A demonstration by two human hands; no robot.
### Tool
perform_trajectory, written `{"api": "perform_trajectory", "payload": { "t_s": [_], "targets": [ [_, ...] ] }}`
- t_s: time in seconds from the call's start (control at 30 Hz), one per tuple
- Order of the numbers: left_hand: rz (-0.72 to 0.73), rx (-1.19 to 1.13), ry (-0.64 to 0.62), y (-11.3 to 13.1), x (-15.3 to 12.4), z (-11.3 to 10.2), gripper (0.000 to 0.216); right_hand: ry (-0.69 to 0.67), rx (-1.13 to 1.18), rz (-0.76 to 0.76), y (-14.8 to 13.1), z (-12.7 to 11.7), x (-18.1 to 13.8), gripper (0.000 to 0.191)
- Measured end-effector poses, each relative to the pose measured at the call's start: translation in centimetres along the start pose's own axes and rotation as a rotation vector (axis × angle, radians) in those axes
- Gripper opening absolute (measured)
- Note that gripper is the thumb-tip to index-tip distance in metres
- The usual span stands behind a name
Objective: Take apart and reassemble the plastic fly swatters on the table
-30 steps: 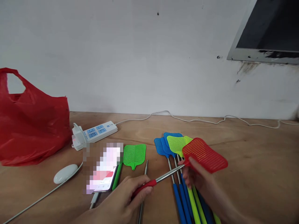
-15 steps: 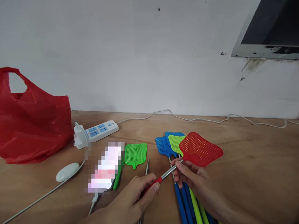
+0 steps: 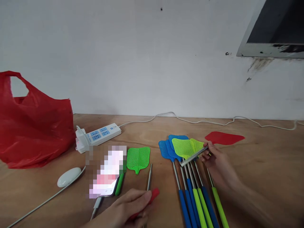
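Note:
My right hand (image 3: 217, 163) is closed on the metal rod (image 3: 193, 155) of a red fly swatter. Its red mesh head (image 3: 224, 138) lies out to the right, low over the wooden table (image 3: 261, 164). The rod's bare end points left over a pile of blue and lime swatters (image 3: 187, 152). My left hand (image 3: 128, 207), near the front edge, is closed on a loose red handle sleeve (image 3: 154, 193), apart from the rod. A loose green swatter head (image 3: 138, 158), a bare metal rod (image 3: 149, 177) and a green handle (image 3: 119, 184) lie between the phone and my left hand.
A phone (image 3: 106, 172) on a cable lies left of centre. A white power strip (image 3: 97, 134) and a white oval device (image 3: 68, 176) sit further left, beside a red plastic bag (image 3: 33, 126). A white cable (image 3: 213, 122) runs along the wall. A dark screen (image 3: 275, 28) hangs top right.
The red swatter's rod has come out of its red handle. My right hand carried rod and head to the right; my left hand stayed low with the red handle sleeve.

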State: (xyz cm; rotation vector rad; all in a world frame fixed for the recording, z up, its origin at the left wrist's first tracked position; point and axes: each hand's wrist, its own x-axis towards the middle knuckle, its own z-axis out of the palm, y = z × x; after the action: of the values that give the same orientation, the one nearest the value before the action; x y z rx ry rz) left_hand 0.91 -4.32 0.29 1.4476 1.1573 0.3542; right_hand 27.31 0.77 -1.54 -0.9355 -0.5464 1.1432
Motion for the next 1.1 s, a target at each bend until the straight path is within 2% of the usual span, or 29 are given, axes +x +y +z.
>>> {"api": "perform_trajectory", "payload": {
  "t_s": [0.03,0.1,0.17,0.2,0.27,0.37,0.5,0.67,0.77,0.9,1.1],
  "targets": [
    [0.078,0.167,0.171,-0.3,-0.2,-0.3,0.047,-0.005,-0.024,0.021,0.0,-0.3,0.3,0.035],
    [0.127,0.291,0.242,-0.6,-0.1,-0.8,0.036,-0.050,-0.108,0.071,0.3,-0.4,0.2,0.034],
    [0.262,0.705,0.392,-0.4,0.6,-1.3,0.035,-0.114,-0.195,0.075,0.9,-0.3,-0.4,0.035],
    [0.251,0.869,0.407,-0.3,1.1,-1.5,0.037,-0.160,-0.241,0.066,1.3,-0.2,-0.8,0.037],
    [0.110,1.119,0.439,-0.1,2.0,-1.9,0.035,-0.251,-0.321,0.049,2.0,0.0,-1.3,0.039],
    [0.025,1.324,0.450,-0.3,2.9,-2.3,0.047,-0.325,-0.375,0.067,2.6,-0.2,-1.5,0.040],
    [0.034,1.397,0.438,-1.1,3.3,-2.6,0.041,-0.331,-0.343,0.117,3.0,-0.4,-1.6,0.042],
    [0.067,1.384,0.420,-1.5,3.3,-3.0,0.033,-0.417,-0.324,0.104,3.3,-0.1,-2.0,0.050],
    [0.185,1.299,0.409,-1.5,3.2,-2.5,0.022,-0.413,-0.379,0.093,3.3,-0.2,-2.2,0.048],
    [0.432,1.209,0.294,-1.6,3.3,-1.5,0.023,-0.421,-0.411,0.074,3.3,-0.6,-2.3,0.046],
    [0.532,1.189,0.281,-2.5,3.7,-1.2,0.022,-0.364,-0.439,0.062,2.8,-0.2,-2.5,0.048]
  ]
}}
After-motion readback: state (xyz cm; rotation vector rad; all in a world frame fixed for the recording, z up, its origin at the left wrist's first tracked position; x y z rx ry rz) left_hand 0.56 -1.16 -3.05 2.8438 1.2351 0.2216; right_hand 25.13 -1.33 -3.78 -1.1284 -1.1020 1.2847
